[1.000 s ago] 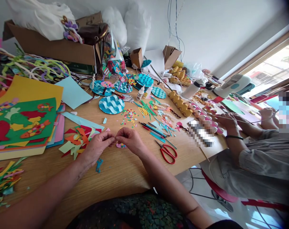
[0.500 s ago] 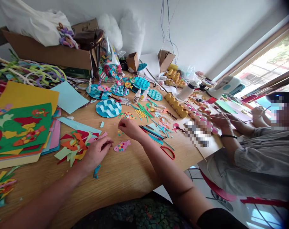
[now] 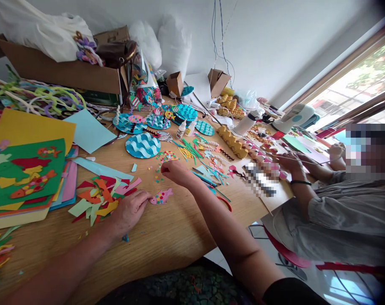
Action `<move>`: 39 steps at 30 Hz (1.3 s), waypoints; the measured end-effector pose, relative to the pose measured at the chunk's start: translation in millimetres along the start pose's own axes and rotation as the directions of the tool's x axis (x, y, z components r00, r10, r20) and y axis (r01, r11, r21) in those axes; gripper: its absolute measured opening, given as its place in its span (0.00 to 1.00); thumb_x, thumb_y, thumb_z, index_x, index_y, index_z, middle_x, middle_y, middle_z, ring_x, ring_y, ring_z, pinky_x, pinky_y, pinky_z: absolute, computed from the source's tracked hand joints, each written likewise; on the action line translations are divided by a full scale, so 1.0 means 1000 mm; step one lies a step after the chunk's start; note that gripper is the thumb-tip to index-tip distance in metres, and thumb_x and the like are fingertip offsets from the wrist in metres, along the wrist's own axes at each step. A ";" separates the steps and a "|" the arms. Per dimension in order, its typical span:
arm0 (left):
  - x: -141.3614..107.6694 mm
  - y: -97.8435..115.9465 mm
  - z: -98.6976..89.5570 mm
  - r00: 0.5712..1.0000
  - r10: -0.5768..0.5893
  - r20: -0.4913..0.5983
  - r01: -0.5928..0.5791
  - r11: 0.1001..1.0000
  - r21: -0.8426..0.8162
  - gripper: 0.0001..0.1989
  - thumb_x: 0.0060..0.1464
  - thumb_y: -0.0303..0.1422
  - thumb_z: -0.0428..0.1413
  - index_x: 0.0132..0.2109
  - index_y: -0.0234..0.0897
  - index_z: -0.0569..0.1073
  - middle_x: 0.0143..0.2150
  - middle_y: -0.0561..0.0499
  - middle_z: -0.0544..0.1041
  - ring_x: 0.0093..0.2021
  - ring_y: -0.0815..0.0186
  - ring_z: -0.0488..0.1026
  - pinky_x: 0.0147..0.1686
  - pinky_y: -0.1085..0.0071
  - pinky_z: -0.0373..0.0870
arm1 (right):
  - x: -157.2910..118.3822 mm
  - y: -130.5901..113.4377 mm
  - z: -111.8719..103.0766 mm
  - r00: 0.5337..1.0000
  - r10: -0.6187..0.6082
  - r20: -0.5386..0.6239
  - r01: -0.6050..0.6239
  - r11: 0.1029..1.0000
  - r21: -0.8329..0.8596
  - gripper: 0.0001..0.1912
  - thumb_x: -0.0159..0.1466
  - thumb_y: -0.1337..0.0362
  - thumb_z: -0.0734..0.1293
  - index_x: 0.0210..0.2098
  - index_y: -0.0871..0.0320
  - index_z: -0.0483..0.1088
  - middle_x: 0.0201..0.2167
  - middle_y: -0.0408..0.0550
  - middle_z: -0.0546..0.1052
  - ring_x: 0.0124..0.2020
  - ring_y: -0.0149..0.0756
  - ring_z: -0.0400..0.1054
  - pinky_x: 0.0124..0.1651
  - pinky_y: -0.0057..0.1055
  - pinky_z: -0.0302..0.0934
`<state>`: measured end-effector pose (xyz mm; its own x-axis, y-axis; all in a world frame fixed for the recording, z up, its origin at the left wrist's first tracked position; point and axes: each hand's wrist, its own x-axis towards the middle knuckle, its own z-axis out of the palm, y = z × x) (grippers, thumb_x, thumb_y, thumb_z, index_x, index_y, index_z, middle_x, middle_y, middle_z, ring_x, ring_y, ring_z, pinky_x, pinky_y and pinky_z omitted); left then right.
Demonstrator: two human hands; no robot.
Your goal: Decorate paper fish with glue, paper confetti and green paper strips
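Note:
A pink paper fish (image 3: 161,196) with coloured dots lies flat on the wooden table in front of me. The fingertips of my left hand (image 3: 132,212) are pressed together at the fish's nose end and appear to touch it. My right hand (image 3: 175,171) hovers over the table beyond the fish, closed with the fingers bent under; whatever it pinches, if anything, is hidden. Small paper dots (image 3: 167,157) are piled just past that hand, with a few scattered beside it. Left of my left hand is a heap of paper scraps (image 3: 99,197).
Blue wavy discs (image 3: 143,145), two glue bottles (image 3: 181,129), paper strips (image 3: 191,150) and pencils (image 3: 205,178) lie further back. Red-handled scissors (image 3: 226,203) rest under my right forearm's far side. Stacked coloured sheets (image 3: 57,127) fill the left. A co-worker (image 3: 347,212) sits at right.
My left hand has moved slightly so its fingertips meet the fish's nose. The right hand has shifted a little right and stays closed. The view has shifted slightly.

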<state>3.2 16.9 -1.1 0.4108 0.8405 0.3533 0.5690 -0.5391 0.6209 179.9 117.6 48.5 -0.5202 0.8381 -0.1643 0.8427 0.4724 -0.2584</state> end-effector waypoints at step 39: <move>0.000 0.001 -0.002 1.000 -0.009 0.020 0.009 1.000 -0.029 0.13 0.54 0.28 0.42 0.35 0.38 0.72 0.32 0.49 0.77 0.34 0.66 0.74 0.36 0.72 0.70 | -0.015 0.001 0.007 0.999 0.013 0.045 -0.009 0.997 -0.073 0.10 0.57 0.68 0.59 0.34 0.58 0.71 0.32 0.45 0.76 0.33 0.31 0.66 0.29 0.24 0.50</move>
<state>2.8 16.7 1.3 0.4201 0.8439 0.3337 0.5520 -0.5295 0.6441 187.6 103.6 44.4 -0.5153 0.8308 -0.2103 0.8553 0.4833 -0.1866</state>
